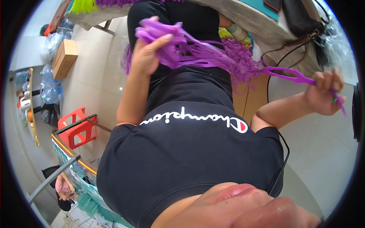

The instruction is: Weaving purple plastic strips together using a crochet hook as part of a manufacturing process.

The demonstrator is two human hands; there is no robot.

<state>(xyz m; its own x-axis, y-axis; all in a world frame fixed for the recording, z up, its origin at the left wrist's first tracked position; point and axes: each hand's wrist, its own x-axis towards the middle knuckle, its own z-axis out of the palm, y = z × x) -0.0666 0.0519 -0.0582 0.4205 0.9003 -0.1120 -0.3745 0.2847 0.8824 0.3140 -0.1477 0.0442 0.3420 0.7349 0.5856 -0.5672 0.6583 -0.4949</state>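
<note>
My left hand point(149, 53) is closed around a folded bundle of glossy purple plastic strips point(171, 47), held up over my lap. From the bundle, loose strands stretch across to the right. Out to the far right, my right hand point(325, 93) grips the end of a pulled-out purple strip point(289, 74) with long slits in it. Its pointed tip sticks out below my fingers. Between the hands, the strands pass in front of a shaggy mass of cut purple strips point(241, 57) beside my lap. Something small and green shows at my right fingers.
At the top, a cloth-covered table point(251, 24) bears yellow-green and purple strips, a phone point(272, 4) and a dark handbag point(302, 19). On the left are a cardboard box point(64, 59), a red plastic stool point(78, 127) and another person point(64, 188) by a worktable. A black cable point(283, 163) hangs near my right arm.
</note>
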